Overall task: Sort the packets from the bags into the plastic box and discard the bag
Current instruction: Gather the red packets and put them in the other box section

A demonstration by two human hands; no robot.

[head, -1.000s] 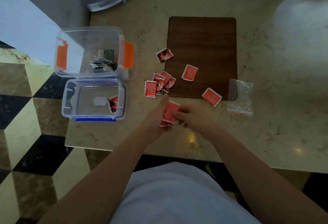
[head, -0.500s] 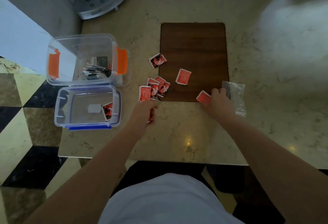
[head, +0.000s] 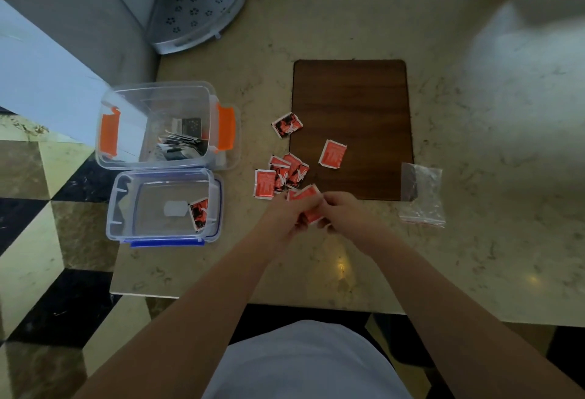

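My left hand [head: 285, 216] and my right hand [head: 343, 212] meet near the table's front, both gripping a small stack of red packets [head: 305, 199]. A cluster of red packets [head: 281, 174] lies just beyond them, one packet [head: 332, 153] lies on the brown mat, and another [head: 286, 125] sits at the mat's left edge. The blue-clipped plastic box [head: 126, 208] at the left holds one red packet [head: 199, 213]. The empty clear bag [head: 422, 194] lies to the right of my hands.
A larger orange-clipped plastic box [head: 107, 132] with dark packets stands behind the blue one, at the table's left edge. The brown mat [head: 351, 104] lies mid-table. A grey perforated rack [head: 193, 12] stands at the back left corner.
My right hand picked up the packet beside the bag and brought it left to my left hand. Both hands now hold the stack together.
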